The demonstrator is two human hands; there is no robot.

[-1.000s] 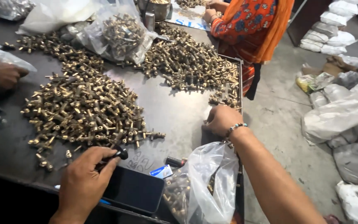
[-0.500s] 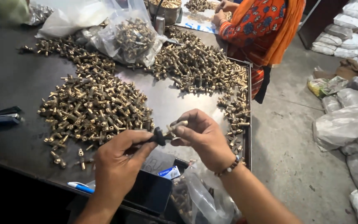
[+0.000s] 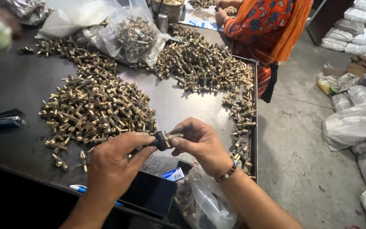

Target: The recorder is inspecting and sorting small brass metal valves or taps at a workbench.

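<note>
In the head view, the left hand [image 3: 114,163] pinched a black knob [image 3: 160,140] between thumb and fingertips, while the right hand [image 3: 200,142] gripped a small brass fitting [image 3: 173,136] pressed against that knob, the two hands meeting just above the dark table [image 3: 18,89]. A heap of brass fittings [image 3: 96,110] lay just beyond the left hand, a clear bag [image 3: 206,203] hung below the right wrist, and a dark phone [image 3: 149,194] sat under the left forearm. Far beyond both hands a person in orange [image 3: 267,25] stood at the table's far end.
</note>
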